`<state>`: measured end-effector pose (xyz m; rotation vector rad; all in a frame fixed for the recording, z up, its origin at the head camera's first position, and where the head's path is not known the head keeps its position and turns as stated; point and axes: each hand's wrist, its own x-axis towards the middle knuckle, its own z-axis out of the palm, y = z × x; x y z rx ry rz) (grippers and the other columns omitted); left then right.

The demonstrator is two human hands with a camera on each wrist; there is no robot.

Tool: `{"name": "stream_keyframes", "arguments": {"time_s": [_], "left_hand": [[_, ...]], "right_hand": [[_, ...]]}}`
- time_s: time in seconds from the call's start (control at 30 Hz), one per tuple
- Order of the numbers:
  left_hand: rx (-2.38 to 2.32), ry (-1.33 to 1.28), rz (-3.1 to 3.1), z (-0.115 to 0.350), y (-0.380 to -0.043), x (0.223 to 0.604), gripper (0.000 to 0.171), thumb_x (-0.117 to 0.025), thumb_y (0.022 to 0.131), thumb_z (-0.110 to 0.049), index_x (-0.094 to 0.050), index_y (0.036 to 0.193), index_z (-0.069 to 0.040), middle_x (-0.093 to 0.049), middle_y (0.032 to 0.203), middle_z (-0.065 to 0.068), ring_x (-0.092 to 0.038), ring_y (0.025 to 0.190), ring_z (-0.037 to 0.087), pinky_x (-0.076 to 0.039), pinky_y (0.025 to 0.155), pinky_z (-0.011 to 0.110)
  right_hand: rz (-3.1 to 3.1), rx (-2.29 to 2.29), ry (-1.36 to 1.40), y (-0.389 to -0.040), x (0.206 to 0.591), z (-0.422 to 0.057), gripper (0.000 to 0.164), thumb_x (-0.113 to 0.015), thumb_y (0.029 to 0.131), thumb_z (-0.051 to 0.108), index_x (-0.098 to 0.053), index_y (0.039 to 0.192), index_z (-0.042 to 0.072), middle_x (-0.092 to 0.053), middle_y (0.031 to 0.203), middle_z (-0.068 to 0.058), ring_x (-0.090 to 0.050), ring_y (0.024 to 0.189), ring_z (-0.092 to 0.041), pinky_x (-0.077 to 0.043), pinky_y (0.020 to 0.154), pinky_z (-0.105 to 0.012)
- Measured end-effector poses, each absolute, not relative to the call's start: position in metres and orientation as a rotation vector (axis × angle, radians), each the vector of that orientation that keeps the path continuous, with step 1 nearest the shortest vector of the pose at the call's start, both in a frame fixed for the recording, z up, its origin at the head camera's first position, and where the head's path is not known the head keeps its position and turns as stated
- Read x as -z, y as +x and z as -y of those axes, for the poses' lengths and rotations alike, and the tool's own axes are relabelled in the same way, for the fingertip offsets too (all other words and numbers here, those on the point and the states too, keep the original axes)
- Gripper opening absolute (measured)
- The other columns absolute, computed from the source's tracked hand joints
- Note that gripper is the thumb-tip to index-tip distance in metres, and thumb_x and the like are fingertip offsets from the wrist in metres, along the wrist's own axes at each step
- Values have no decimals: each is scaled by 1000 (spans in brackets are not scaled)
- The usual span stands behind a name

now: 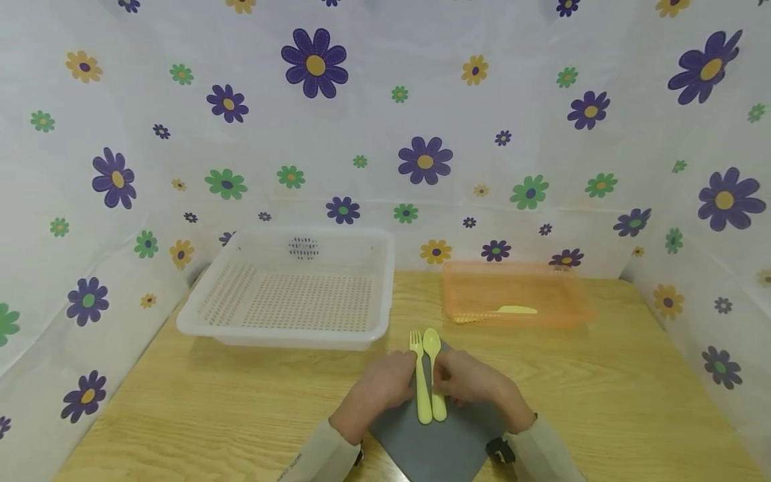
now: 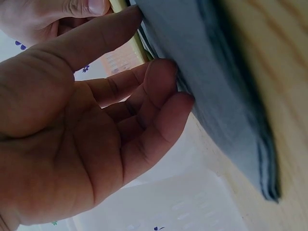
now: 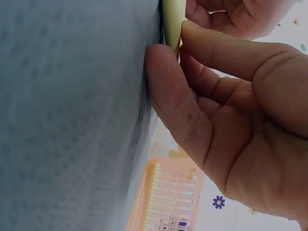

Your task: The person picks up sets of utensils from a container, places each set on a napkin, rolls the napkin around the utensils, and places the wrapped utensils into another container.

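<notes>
A yellow fork point(image 1: 423, 395) and a yellow spoon point(image 1: 438, 400) lie side by side on a folded grey napkin point(image 1: 440, 448). My left hand point(image 1: 388, 378) is at the fork's left side, fingertips touching the napkin by it. A gap shows between thumb and loosely bent fingers in the left wrist view. From the other side my right hand point(image 1: 472, 378) pinches the spoon handle point(image 3: 173, 21); one fingertip rests against the napkin point(image 3: 72, 106). My fingers hide part of the spoon handle.
A white perforated basket point(image 1: 301, 337) stands at the back left of the wooden table point(image 1: 602, 402). The orange basket point(image 1: 518, 321) at the back right holds a yellow utensil point(image 1: 518, 310). Flower-patterned sheeting point(image 1: 361, 120) hangs behind and along both sides.
</notes>
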<state>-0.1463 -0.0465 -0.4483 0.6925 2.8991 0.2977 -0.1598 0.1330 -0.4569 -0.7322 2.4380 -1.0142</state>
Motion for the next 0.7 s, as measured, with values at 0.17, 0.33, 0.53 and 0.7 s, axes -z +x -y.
{"name": "stream_keyframes", "arguments": {"time_s": [0.17, 0.33, 0.53, 0.7], "left_hand": [[-309, 740, -2910, 48, -146, 449, 19, -71, 81, -13, -55, 89, -8, -49, 70, 1, -43, 57, 12, -38, 48, 26], [-298, 742, -2911, 46, -147, 449, 20, -72, 80, -13, -55, 90, -9, -50, 70, 1, -43, 58, 12, -38, 49, 26], [-280, 739, -2912, 46, -147, 447, 21, -72, 78, -11, -56, 90, -8, -52, 72, 2, -45, 60, 12, -40, 51, 27], [-293, 727, -2905, 48, -146, 447, 24, -74, 77, -12, -56, 92, -8, -52, 74, 2, -45, 61, 12, -40, 52, 26]], "right_hand": [[-2415, 1009, -750, -161, 456, -136, 7, -64, 85, 0, -59, 81, 3, -58, 66, -4, -58, 49, -19, -47, 43, -28], [-2379, 1026, -743, -161, 454, -140, 11, -64, 79, -6, -58, 87, 1, -58, 72, -6, -58, 52, -18, -49, 45, -28], [-2355, 1040, -742, -163, 455, -143, 14, -65, 77, -7, -58, 87, 1, -58, 73, -5, -57, 54, -15, -49, 45, -27], [-2331, 1046, -744, -165, 458, -143, 15, -66, 77, -6, -57, 85, 2, -59, 71, -4, -57, 54, -15, -49, 45, -26]]}}
